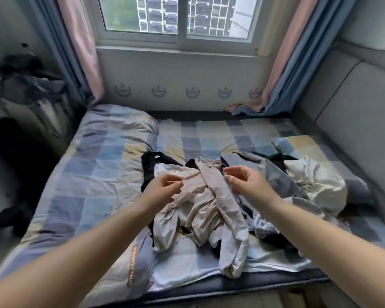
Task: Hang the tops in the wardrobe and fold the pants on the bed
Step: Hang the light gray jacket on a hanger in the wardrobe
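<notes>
A heap of clothes lies on the checked bed point(102, 174). On top is a crumpled beige garment point(200, 210) with long parts trailing toward the bed's near edge. Under and beside it are a black garment point(149, 165), a grey-blue one point(260, 167) and a shiny white one point(320, 183). My left hand point(165, 185) hovers at the beige garment's left upper edge, fingers loosely curled. My right hand point(245, 181) hangs over its right upper edge, fingers also relaxed. Neither hand plainly grips cloth.
A pillow point(118, 127) in the same checked cover lies at the far left of the bed. A window point(178, 16) with pink and blue curtains is behind. A grey padded headboard point(353, 112) runs along the right. Dark clothes point(9, 218) lie at the left.
</notes>
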